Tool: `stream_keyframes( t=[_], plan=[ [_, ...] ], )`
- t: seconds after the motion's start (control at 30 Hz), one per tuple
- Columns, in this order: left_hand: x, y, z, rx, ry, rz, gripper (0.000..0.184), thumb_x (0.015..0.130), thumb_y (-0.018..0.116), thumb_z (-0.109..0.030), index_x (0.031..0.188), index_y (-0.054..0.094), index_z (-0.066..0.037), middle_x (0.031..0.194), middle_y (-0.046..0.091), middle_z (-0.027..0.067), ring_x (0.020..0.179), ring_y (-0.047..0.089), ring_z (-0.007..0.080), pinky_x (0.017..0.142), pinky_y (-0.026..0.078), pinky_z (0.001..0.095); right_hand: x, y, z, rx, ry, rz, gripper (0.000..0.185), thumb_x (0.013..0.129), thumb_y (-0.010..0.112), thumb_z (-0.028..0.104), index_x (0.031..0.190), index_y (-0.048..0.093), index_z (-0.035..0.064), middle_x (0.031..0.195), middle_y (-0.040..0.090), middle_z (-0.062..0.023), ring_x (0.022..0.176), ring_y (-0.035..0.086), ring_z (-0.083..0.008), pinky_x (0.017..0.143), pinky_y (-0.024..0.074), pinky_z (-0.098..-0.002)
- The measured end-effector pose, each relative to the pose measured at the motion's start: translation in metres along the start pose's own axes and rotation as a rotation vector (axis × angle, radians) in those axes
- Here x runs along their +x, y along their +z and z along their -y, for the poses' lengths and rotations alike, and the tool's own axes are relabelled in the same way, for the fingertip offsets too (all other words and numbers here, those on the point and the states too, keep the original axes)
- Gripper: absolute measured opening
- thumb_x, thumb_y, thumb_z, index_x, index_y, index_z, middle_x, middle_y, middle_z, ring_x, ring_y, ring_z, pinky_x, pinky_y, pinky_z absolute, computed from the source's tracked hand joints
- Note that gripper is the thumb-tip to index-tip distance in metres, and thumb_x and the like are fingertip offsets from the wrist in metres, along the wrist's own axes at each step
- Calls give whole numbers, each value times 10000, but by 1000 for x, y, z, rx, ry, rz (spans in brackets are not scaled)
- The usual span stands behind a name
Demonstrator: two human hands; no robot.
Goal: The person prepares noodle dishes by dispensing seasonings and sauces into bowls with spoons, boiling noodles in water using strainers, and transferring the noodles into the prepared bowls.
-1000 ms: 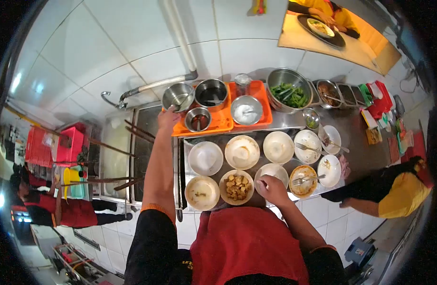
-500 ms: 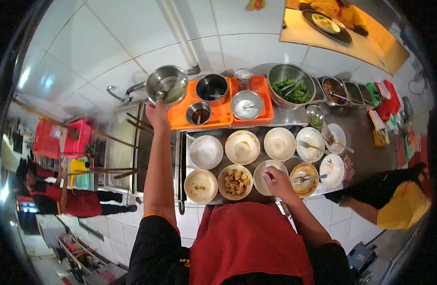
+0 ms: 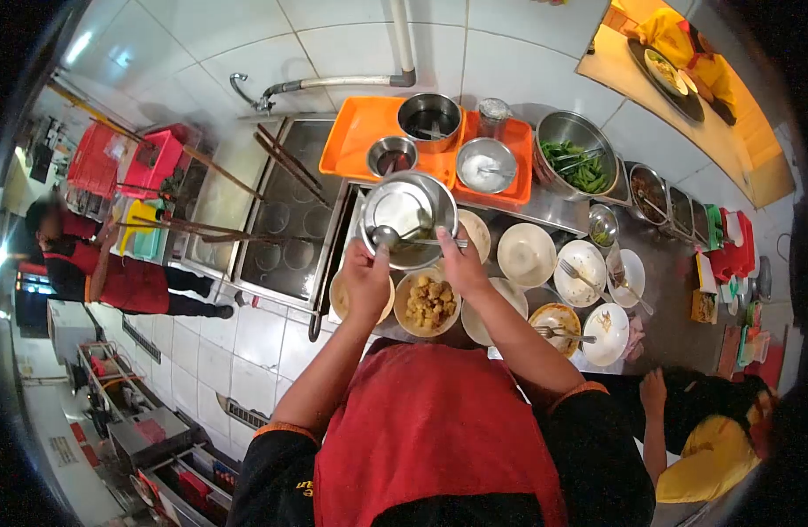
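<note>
1. Left of centre: our left hand [image 3: 365, 279] grips the near left edge of the steel pot [image 3: 436, 211], thumb at the rim, other fingers partly hidden.
2. Centre: the pot sits in our hands above the bowls, mouth facing the camera; a ladle [image 3: 385, 235] lies across it, handle toward the right.
3. Just below the pot: a bowl [image 3: 399, 309] of brown chunks [image 3: 430, 304].
4. Right of centre: our right hand [image 3: 462, 266] grips the near right edge, thumb by the ladle handle; can't tell whether it pins it.
5. Step in hand, we judge: a two-handed hold of the pot over the bowls. Next move calls for a level pot, both grips firm, ladle kept from sliding.
</note>
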State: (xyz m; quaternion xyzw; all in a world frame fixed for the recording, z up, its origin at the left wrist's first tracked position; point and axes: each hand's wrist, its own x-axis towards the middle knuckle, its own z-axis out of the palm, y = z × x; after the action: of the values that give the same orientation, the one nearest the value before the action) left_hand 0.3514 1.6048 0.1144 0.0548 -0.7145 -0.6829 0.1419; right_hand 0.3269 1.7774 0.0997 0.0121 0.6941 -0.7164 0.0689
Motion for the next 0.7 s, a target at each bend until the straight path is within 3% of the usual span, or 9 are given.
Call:
stream_keyframes(
  t=[0.07,0.1,0.2,0.27,0.33,0.4,0.5,0.63,0.7],
  plan=[
    [-11,-2,14,-28,-30,-4,210,900,574,-31,811,391,-82,683,391,-35,602,384,44,535,336,210,-3,-4,1,-259,-95,-48,389,969,480,311,1229,487,21,970,628,-131,919,591,-224,800,449,-346],
    [-17,-3,20,-1,-47,-4,205,900,573,-31,815,393,-79,684,390,-32,606,378,46,535,326,215,-12,-12,5,-489,88,-58,314,965,473,305,1098,553,32,846,625,-182,774,607,-305,700,464,-381],
    [-23,-5,14,110,-43,-8,202,899,571,-32,806,396,-71,688,389,-23,627,375,55,541,316,226,-19,-35,4,-666,-68,67,331,945,472,347,984,583,37,766,631,-197,707,614,-403,682,483,-467],
    [-26,-5,10,312,14,28,208,898,575,-40,790,398,-67,692,391,-15,642,378,65,543,319,232,-21,-45,13,-749,-70,153,323,941,478,346,930,587,42,764,629,-192,713,609,-399,677,479,-475],
    [-25,-1,36,193,30,10,220,891,593,-56,774,406,-59,678,393,-8,628,372,80,543,323,244,-18,-53,13,-833,-74,237,322,937,483,345,876,592,47,761,626,-187,719,604,-395,672,475,-482],
    [-24,2,48,222,30,-6,228,886,611,-70,772,414,-49,658,388,1,616,366,86,540,323,256,-13,-57,4,-883,-419,212,252,926,523,275,828,584,52,721,601,-168,670,582,-394,600,455,-463],
    [-20,11,35,306,60,-1,250,889,622,-93,754,417,-45,640,384,8,599,362,95,528,318,272,-4,-62,11,-1004,-525,172,282,927,497,304,849,574,44,727,609,-185,722,595,-385,630,455,-498],
    [-18,18,36,379,82,102,213,902,603,-84,789,425,-52,663,396,32,599,378,115,544,331,280,6,-57,3,-1105,-434,143,323,931,485,315,818,571,25,740,618,-189,735,603,-386,648,462,-498],
    [-14,25,38,446,132,123,216,894,605,-77,779,426,-41,658,408,67,584,386,143,540,341,300,7,-50,1,-999,-134,142,367,936,449,309,763,594,21,743,632,-188,728,611,-383,674,473,-483]
  ],
)
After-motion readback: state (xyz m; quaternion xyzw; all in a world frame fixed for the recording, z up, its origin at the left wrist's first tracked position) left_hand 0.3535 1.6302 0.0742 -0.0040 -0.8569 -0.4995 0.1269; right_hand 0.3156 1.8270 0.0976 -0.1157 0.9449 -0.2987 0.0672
